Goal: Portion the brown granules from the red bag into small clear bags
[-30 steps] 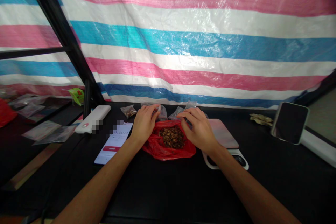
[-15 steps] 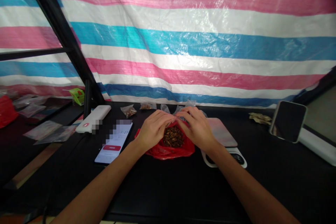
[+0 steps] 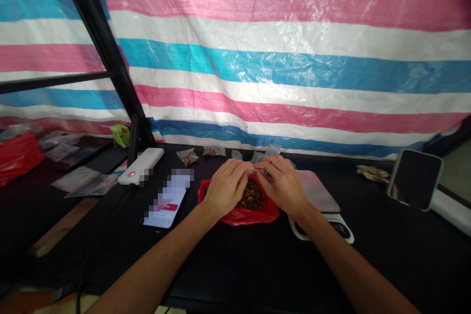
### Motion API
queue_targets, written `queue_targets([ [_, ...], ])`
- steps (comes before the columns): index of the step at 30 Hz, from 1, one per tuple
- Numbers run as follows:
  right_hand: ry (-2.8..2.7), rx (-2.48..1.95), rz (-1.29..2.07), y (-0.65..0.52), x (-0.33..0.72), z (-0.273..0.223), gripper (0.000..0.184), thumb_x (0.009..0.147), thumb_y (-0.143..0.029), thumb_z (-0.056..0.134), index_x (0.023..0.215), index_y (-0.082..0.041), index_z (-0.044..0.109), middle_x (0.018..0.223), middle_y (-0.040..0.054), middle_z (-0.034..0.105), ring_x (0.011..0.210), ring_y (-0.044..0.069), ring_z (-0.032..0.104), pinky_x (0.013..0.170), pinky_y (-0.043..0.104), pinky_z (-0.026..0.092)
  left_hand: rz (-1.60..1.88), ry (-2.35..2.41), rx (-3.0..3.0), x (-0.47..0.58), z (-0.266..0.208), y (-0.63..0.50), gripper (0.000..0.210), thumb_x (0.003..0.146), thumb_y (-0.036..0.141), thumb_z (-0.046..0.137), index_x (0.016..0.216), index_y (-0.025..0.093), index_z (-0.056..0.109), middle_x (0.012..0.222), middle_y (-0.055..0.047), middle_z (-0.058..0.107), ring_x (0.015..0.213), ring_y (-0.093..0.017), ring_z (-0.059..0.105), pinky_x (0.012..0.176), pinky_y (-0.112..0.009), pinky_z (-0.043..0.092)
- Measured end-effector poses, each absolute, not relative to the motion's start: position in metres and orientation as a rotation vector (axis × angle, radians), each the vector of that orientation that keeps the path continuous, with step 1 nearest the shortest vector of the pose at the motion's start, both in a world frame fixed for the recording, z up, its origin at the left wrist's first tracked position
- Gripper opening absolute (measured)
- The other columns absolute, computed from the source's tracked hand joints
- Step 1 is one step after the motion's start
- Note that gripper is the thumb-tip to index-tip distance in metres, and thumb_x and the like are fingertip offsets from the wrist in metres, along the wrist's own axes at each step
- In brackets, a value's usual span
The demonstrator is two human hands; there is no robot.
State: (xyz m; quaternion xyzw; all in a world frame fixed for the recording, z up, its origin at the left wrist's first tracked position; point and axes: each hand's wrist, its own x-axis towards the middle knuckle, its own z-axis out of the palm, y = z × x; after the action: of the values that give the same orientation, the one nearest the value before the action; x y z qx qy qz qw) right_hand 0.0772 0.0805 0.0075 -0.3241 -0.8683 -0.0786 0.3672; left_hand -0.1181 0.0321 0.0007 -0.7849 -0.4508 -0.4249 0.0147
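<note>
Both hands meet over the far side of an open red plastic bag (image 3: 250, 217) that holds a heap of small brown dried pieces (image 3: 251, 196). My left hand (image 3: 228, 184) has its fingers bent and brought together at the tips. Opposite it, my right hand (image 3: 283, 181) pinches in the same way. Between the fingertips shows a sliver of a small clear plastic bag (image 3: 252, 170) with a reddish edge; most of it is hidden by the fingers. Right beside my right hand lies a kitchen scale (image 3: 322, 194), its front partly covered by my forearm.
A lit phone (image 3: 167, 206) and a white power bank (image 3: 142, 166) lie to the left. Small filled bags (image 3: 188, 158) and clear bags stand at the back. Flat clear bags (image 3: 73, 179) and another red bag (image 3: 20, 157) are far left. A dark-screened device (image 3: 415, 179) stands at right.
The whole view has shifted, so everything sits slightly further right and lower. Both hands stay together above the red bag, fingertips drawn a little closer.
</note>
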Motion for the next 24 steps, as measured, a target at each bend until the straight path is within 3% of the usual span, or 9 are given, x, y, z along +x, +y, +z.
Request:
queue_targets([
  [6, -2.186, -0.872, -0.199, 0.079, 0.078, 0.011, 0.010, 0.100, -0.027, 0.062, 0.096, -0.024, 0.070, 0.093, 0.0052, 0.074, 0.089, 0.026, 0.064, 0.080, 0.041, 0.045, -1.083, -1.772, -2.042, -0.121, 0.009, -0.012, 0.047, 0.099, 0.024, 0.054, 0.145, 0.025, 0.052, 0.139, -0.016, 0.060, 0.128, -0.035, 0.056, 0.105, -0.053, 0.049],
  [8, -2.179, -0.885, -0.208, 0.079, 0.078, 0.012, 0.011, 0.100, -0.027, 0.062, 0.096, -0.023, 0.071, 0.092, 0.0052, 0.074, 0.089, 0.026, 0.064, 0.079, 0.040, 0.044, -1.014, -2.010, -1.732, -0.135, -0.003, -0.047, 0.057, 0.096, 0.033, 0.060, 0.151, 0.023, 0.048, 0.143, -0.020, 0.054, 0.133, -0.041, 0.050, 0.107, -0.059, 0.046],
  [11, -2.175, -0.898, -0.213, 0.079, 0.078, 0.012, 0.011, 0.100, -0.026, 0.062, 0.096, -0.023, 0.072, 0.090, 0.0050, 0.073, 0.089, 0.026, 0.064, 0.079, 0.040, 0.043, -0.747, -2.345, -1.391, -0.161, -0.028, -0.095, 0.069, 0.097, 0.046, 0.053, 0.157, 0.015, 0.040, 0.144, -0.028, 0.050, 0.135, -0.049, 0.046, 0.103, -0.065, 0.044],
  [13, -2.171, -0.909, -0.213, 0.080, 0.078, 0.011, 0.011, 0.100, -0.026, 0.062, 0.095, -0.023, 0.072, 0.090, 0.0048, 0.073, 0.090, 0.026, 0.064, 0.079, 0.040, 0.042, -0.655, -2.472, -1.286, -0.179, -0.039, -0.113, 0.072, 0.099, 0.048, 0.044, 0.159, 0.009, 0.035, 0.133, -0.028, 0.059, 0.127, -0.046, 0.054, 0.102, -0.064, 0.043],
  [15, -2.163, -0.916, -0.213, 0.079, 0.078, 0.010, 0.011, 0.100, -0.025, 0.062, 0.095, -0.023, 0.072, 0.090, 0.0045, 0.073, 0.090, 0.026, 0.063, 0.079, 0.040, 0.041, -0.601, -2.550, -1.283, -0.193, -0.041, -0.117, 0.073, 0.101, 0.048, 0.040, 0.161, 0.010, 0.027, 0.123, -0.023, 0.067, 0.123, -0.043, 0.058, 0.102, -0.061, 0.042],
  [19, -2.163, -0.919, -0.201, 0.079, 0.076, 0.009, 0.012, 0.100, -0.025, 0.062, 0.095, -0.023, 0.072, 0.092, 0.0041, 0.074, 0.091, 0.025, 0.064, 0.079, 0.039, 0.040, -0.501, -2.605, -1.321, -0.215, -0.030, -0.098, 0.075, 0.100, 0.049, 0.038, 0.162, 0.010, 0.025, 0.128, -0.025, 0.066, 0.122, -0.043, 0.059, 0.099, -0.055, 0.043],
  [24, -2.151, -0.929, -0.203, 0.078, 0.075, 0.009, 0.011, 0.099, -0.025, 0.063, 0.094, -0.023, 0.073, 0.091, 0.0039, 0.074, 0.090, 0.025, 0.064, 0.079, 0.039, 0.039, -0.495, -2.640, -1.349, -0.233, -0.021, -0.072, 0.075, 0.100, 0.049, 0.043, 0.162, 0.011, 0.026, 0.131, -0.025, 0.065, 0.122, -0.045, 0.059, 0.099, -0.056, 0.043],
])
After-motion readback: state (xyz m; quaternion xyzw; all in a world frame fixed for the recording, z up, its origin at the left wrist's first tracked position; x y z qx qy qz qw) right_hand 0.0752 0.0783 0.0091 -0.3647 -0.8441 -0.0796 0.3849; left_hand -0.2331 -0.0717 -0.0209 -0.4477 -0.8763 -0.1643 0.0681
